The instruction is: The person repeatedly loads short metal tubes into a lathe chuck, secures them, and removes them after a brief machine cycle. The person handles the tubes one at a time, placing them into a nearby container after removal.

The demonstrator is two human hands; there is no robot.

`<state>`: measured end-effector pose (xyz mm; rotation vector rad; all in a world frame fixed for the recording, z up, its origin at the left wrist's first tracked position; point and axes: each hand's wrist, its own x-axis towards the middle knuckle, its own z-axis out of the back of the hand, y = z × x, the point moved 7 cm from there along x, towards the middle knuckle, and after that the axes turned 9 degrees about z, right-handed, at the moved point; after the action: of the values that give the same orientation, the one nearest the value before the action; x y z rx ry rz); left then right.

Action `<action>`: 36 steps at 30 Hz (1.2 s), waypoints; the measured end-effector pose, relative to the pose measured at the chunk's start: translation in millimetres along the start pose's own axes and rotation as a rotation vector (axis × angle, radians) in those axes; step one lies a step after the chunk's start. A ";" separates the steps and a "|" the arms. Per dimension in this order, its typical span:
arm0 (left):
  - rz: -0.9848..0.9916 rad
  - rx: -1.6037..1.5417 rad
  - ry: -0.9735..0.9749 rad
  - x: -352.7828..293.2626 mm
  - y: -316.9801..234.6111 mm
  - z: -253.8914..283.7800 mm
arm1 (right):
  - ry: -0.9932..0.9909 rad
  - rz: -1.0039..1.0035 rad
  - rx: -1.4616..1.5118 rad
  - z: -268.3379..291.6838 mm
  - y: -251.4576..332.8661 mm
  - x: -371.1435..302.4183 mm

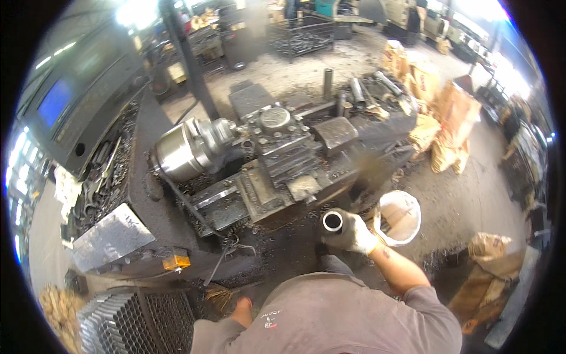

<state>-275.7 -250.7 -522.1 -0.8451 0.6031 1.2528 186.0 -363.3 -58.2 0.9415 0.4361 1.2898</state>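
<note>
My right hand [355, 233], in a pale work glove with a yellow-edged cuff, is closed around a short metal tube [332, 221]. The tube's round open end faces up, showing a dark bore and a bright rim. Just beyond that wrist stands a white bucket [398, 218] with some long dark pieces inside. Of my left arm only a short stretch of bare skin [242, 311] shows beside my grey shirt; no left hand can be made out. In front of me is a lathe with a shiny chuck [180, 153] and a tool post [275, 120].
A crate of stacked tubes [138, 321] stands at the lower left. Wrenches and metal chips fill a tray [106, 168] left of the chuck. Brown paper sacks [454, 118] stand at the right. More tubes [357, 92] lie on the lathe's far end. A control screen [55, 103] glows blue.
</note>
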 end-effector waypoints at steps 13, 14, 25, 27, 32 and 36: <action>0.735 -1.983 -0.505 -127.8 -0.5 -41.1 | 0.204 0.250 -0.032 -3.9 -70.4 199.5; 0.716 -2.054 -0.677 -130.6 -7.1 -15.7 | 0.283 0.308 -0.062 3.0 -68.6 201.1; 0.661 -0.870 -1.626 -226.1 -8.5 239.5 | 0.415 0.608 0.079 66.8 10.9 396.3; 0.664 -0.791 -1.642 -226.6 -9.7 242.1 | 0.600 0.530 -0.081 15.8 6.5 450.0; 0.680 -0.720 -1.641 -215.9 11.8 242.1 | 1.273 0.224 -0.015 -120.4 -50.1 501.1; 0.470 -0.609 -1.396 -193.8 26.8 251.8 | 1.387 0.529 -0.130 -154.5 -42.5 495.3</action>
<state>-359.2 -151.4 -230.8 -0.1105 -0.7878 2.1131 229.2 155.3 -72.4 -0.1285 1.1772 2.3287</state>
